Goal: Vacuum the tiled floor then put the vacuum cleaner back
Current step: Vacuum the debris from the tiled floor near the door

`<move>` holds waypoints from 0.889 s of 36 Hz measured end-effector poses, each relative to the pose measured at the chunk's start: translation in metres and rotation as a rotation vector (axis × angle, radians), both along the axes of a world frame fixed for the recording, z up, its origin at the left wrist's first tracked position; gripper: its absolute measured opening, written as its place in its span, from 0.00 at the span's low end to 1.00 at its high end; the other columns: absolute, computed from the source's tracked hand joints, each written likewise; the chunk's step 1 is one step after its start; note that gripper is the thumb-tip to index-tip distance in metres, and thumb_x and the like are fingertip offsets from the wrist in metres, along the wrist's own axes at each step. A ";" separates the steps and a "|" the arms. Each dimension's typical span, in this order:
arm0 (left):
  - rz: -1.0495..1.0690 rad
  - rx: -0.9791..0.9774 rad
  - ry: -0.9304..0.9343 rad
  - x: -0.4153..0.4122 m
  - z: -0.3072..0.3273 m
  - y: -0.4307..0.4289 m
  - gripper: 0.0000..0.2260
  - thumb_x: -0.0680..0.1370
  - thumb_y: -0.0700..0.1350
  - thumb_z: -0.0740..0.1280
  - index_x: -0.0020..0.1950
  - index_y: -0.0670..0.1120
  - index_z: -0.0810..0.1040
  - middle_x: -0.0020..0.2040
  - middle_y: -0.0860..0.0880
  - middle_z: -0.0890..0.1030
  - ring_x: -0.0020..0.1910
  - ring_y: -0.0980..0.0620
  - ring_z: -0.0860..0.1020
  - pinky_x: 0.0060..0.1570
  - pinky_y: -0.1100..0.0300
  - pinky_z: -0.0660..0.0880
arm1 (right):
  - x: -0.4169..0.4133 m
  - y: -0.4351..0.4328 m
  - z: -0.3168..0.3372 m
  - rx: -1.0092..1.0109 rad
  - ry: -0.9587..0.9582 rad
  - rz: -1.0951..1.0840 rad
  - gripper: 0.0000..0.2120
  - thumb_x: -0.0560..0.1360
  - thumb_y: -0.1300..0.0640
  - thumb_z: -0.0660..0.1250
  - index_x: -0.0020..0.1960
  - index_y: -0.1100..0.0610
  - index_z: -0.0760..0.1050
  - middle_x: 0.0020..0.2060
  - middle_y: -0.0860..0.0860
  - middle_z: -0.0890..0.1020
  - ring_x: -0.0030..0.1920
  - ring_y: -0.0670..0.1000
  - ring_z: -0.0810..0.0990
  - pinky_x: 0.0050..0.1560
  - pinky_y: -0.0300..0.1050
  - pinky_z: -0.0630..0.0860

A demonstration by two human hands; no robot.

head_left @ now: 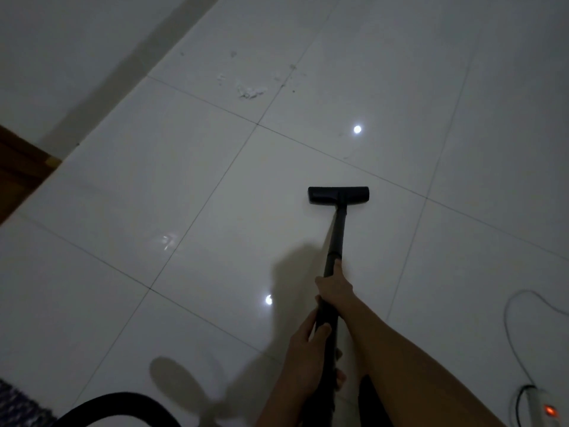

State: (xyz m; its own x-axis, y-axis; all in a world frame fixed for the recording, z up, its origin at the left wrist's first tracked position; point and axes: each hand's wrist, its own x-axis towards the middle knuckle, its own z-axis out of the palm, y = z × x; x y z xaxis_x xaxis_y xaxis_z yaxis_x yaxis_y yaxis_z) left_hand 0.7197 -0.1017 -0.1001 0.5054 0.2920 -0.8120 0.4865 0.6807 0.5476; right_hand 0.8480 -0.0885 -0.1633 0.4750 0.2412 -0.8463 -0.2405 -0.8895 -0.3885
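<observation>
At the bottom edge a hose (123,399) is seen curving, with a power strip (546,411), its switch lit orange, at the lower right. The vacuum wand (337,238) is gripped by the left hand (303,343) and, farther along, by the right hand (334,286), fingers curled round it. Beyond, the floor head (338,195) is set flat on the tiled floor (154,180), and white scraps (248,89) are scattered well past it.

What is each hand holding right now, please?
Left hand: grips the vacuum wand, nearer the body.
Right hand: grips the same wand, farther forward.
</observation>
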 end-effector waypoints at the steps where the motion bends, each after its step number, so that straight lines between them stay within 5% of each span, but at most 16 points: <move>1: 0.009 0.000 0.003 0.001 -0.001 -0.002 0.16 0.81 0.45 0.58 0.68 0.57 0.67 0.38 0.39 0.76 0.24 0.47 0.74 0.23 0.60 0.71 | 0.001 -0.002 0.000 0.001 0.002 0.004 0.35 0.80 0.58 0.58 0.78 0.49 0.40 0.60 0.63 0.74 0.31 0.49 0.71 0.41 0.44 0.73; 12: 0.097 0.007 -0.001 0.032 -0.004 -0.008 0.11 0.82 0.44 0.57 0.59 0.60 0.70 0.35 0.40 0.75 0.22 0.48 0.72 0.23 0.61 0.71 | 0.028 -0.002 -0.016 0.013 0.046 0.029 0.36 0.80 0.58 0.58 0.78 0.48 0.38 0.49 0.59 0.75 0.32 0.49 0.73 0.28 0.39 0.70; 16: 0.117 -0.003 -0.019 0.053 -0.003 -0.005 0.12 0.82 0.43 0.57 0.53 0.62 0.72 0.33 0.41 0.75 0.22 0.48 0.72 0.23 0.60 0.70 | 0.047 0.003 -0.024 0.010 0.057 0.044 0.37 0.79 0.58 0.59 0.78 0.48 0.38 0.58 0.62 0.76 0.36 0.52 0.76 0.31 0.41 0.72; 21: 0.174 -0.038 0.009 0.084 -0.010 0.003 0.14 0.81 0.44 0.57 0.49 0.64 0.73 0.33 0.42 0.76 0.23 0.47 0.72 0.26 0.59 0.70 | 0.078 0.016 -0.036 0.011 0.064 0.040 0.38 0.79 0.59 0.59 0.78 0.47 0.38 0.59 0.64 0.75 0.45 0.57 0.78 0.53 0.52 0.79; 25: 0.191 -0.006 0.026 0.114 -0.016 0.012 0.15 0.81 0.43 0.58 0.48 0.65 0.75 0.32 0.44 0.78 0.25 0.48 0.74 0.31 0.58 0.70 | 0.108 0.027 -0.037 0.028 0.082 0.066 0.37 0.79 0.60 0.59 0.78 0.47 0.38 0.58 0.64 0.76 0.38 0.55 0.77 0.40 0.47 0.78; 32: 0.225 0.014 0.020 0.168 -0.023 0.034 0.12 0.82 0.44 0.57 0.54 0.63 0.73 0.34 0.41 0.76 0.25 0.48 0.73 0.26 0.60 0.70 | 0.164 0.057 -0.045 0.038 0.077 0.157 0.38 0.79 0.61 0.59 0.78 0.49 0.38 0.62 0.65 0.73 0.42 0.55 0.77 0.43 0.47 0.78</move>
